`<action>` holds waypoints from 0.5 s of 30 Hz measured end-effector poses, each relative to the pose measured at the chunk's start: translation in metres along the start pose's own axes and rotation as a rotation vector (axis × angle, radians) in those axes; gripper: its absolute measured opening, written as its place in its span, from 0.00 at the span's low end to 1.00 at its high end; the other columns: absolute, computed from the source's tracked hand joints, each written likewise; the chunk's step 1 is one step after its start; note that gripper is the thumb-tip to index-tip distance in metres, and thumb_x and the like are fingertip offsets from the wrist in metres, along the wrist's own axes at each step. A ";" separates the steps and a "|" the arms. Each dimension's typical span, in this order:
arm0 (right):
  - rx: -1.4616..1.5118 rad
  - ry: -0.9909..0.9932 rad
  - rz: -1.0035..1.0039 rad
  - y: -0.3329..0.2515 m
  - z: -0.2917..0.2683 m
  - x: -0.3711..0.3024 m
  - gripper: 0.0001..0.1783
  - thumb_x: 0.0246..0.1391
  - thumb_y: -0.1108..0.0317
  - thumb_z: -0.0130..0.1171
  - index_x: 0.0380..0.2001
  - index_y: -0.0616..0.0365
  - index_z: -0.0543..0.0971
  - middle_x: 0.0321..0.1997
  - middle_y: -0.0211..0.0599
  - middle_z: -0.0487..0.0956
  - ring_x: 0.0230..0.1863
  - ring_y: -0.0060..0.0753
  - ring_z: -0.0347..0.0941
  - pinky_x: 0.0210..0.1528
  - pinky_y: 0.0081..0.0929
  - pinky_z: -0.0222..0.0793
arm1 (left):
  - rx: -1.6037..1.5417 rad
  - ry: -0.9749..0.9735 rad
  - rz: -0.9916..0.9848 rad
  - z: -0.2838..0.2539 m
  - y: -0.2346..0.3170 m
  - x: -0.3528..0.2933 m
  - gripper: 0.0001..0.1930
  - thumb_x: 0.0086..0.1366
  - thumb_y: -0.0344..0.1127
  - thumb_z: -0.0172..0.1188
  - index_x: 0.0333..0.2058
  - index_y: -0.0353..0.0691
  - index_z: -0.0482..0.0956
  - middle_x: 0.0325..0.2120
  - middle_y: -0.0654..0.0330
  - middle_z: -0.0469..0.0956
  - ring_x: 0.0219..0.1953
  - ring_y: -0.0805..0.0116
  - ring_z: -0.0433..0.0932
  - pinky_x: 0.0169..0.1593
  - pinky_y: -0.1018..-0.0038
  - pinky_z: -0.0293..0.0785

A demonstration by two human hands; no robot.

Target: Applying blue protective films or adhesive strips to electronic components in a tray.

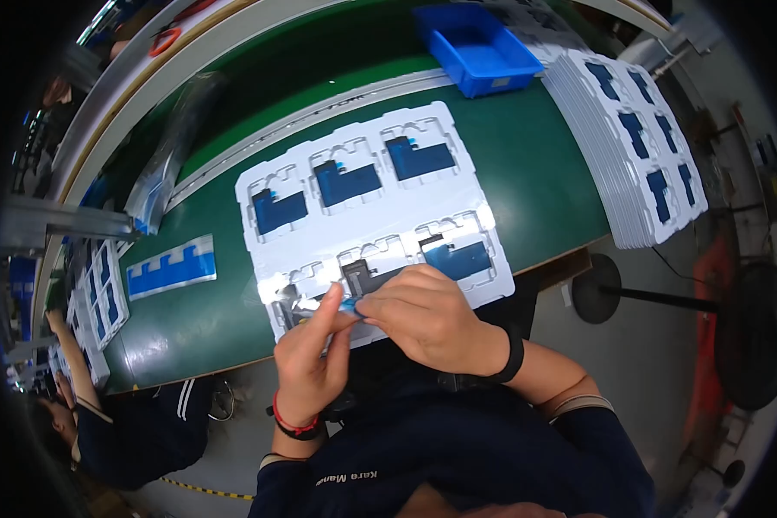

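Note:
A white moulded tray (363,231) lies on the green bench in front of me. Its back row holds three L-shaped, dark blue, flat parts (347,183). In the front row the right pocket has a blue part (457,259); the middle one has a dark grey part (363,274), partly behind my fingers. Over the front left pocket my left hand (309,361) and my right hand (427,318) meet, fingertips pinched together on a small piece of blue film (349,306). Shiny transparent plastic shows beside the left thumb, above another dark part; where it joins is unclear.
A strip of blue film (173,266) lies left of the tray. At the back stands a blue bin (479,53); a tall stack of filled white trays (617,151) rises at right. Red-handled scissors (165,41) rest on the shelf. Another person (138,440) works at far left.

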State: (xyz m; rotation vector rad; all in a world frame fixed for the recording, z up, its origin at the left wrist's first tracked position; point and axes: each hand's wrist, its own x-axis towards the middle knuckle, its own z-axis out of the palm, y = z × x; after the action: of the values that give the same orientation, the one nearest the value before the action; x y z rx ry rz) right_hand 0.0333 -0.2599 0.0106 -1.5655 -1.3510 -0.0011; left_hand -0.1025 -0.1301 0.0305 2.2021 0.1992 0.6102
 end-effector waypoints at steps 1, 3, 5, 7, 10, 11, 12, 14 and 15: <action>0.050 0.017 0.017 0.001 0.000 0.000 0.11 0.43 0.76 0.64 0.33 0.61 0.79 0.30 0.38 0.78 0.32 0.39 0.75 0.35 0.31 0.68 | 0.013 0.002 0.000 -0.002 -0.003 -0.001 0.29 0.51 0.14 0.56 0.54 0.30 0.68 0.26 0.54 0.80 0.29 0.64 0.81 0.37 0.78 0.73; 0.166 0.065 0.086 0.004 0.000 0.001 0.08 0.46 0.75 0.63 0.33 0.61 0.80 0.30 0.38 0.78 0.32 0.36 0.74 0.34 0.28 0.68 | 0.019 -0.007 0.005 -0.005 -0.008 -0.002 0.29 0.51 0.14 0.55 0.55 0.30 0.68 0.25 0.54 0.81 0.29 0.64 0.82 0.38 0.78 0.74; 0.238 0.079 0.213 0.005 -0.006 -0.001 0.07 0.47 0.75 0.62 0.32 0.62 0.80 0.30 0.38 0.78 0.31 0.33 0.74 0.33 0.26 0.67 | -0.206 0.122 -0.211 -0.008 -0.011 -0.006 0.28 0.56 0.15 0.53 0.57 0.28 0.63 0.30 0.52 0.81 0.36 0.65 0.80 0.44 0.76 0.73; 0.352 0.125 0.352 0.008 -0.012 -0.002 0.05 0.53 0.74 0.57 0.31 0.65 0.79 0.26 0.34 0.77 0.25 0.24 0.71 0.27 0.21 0.64 | -0.360 0.193 -0.346 -0.018 -0.017 -0.007 0.26 0.61 0.18 0.52 0.59 0.26 0.59 0.36 0.49 0.80 0.43 0.65 0.78 0.50 0.74 0.71; 0.645 0.115 0.634 0.011 -0.016 -0.007 0.07 0.56 0.72 0.57 0.31 0.64 0.79 0.24 0.30 0.76 0.25 0.18 0.70 0.27 0.17 0.65 | -0.418 0.256 -0.330 -0.029 -0.030 -0.011 0.25 0.60 0.18 0.52 0.58 0.27 0.61 0.35 0.50 0.80 0.43 0.65 0.79 0.50 0.74 0.70; 0.686 0.134 0.644 0.009 -0.014 -0.008 0.08 0.59 0.71 0.54 0.32 0.65 0.78 0.22 0.29 0.76 0.23 0.15 0.69 0.26 0.15 0.65 | -0.477 0.340 -0.353 -0.025 -0.029 -0.012 0.21 0.61 0.19 0.52 0.54 0.27 0.66 0.31 0.53 0.79 0.39 0.68 0.78 0.52 0.74 0.69; 0.693 0.129 0.641 0.006 -0.014 -0.007 0.08 0.59 0.71 0.54 0.32 0.65 0.78 0.22 0.29 0.76 0.23 0.15 0.69 0.26 0.15 0.65 | -0.469 0.345 -0.354 -0.023 -0.029 -0.011 0.21 0.61 0.19 0.52 0.54 0.27 0.66 0.31 0.53 0.79 0.39 0.68 0.78 0.52 0.74 0.69; 0.789 0.237 0.758 0.005 -0.015 -0.007 0.08 0.59 0.72 0.53 0.36 0.66 0.77 0.22 0.32 0.76 0.22 0.17 0.69 0.25 0.15 0.66 | -0.555 0.600 -0.376 -0.020 -0.036 -0.011 0.17 0.60 0.19 0.50 0.49 0.27 0.70 0.24 0.57 0.75 0.32 0.71 0.75 0.45 0.77 0.70; 0.823 0.338 0.727 0.011 -0.013 -0.012 0.08 0.59 0.71 0.53 0.38 0.65 0.77 0.22 0.33 0.77 0.21 0.15 0.70 0.23 0.13 0.67 | -0.542 0.612 -0.374 -0.022 -0.040 -0.013 0.17 0.60 0.19 0.50 0.49 0.27 0.70 0.24 0.57 0.75 0.32 0.71 0.75 0.45 0.77 0.70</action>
State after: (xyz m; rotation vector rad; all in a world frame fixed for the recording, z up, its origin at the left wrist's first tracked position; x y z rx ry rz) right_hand 0.0443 -0.2753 0.0026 -1.1703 -0.3598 0.6286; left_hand -0.1219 -0.0936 0.0080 1.3668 0.6608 0.9741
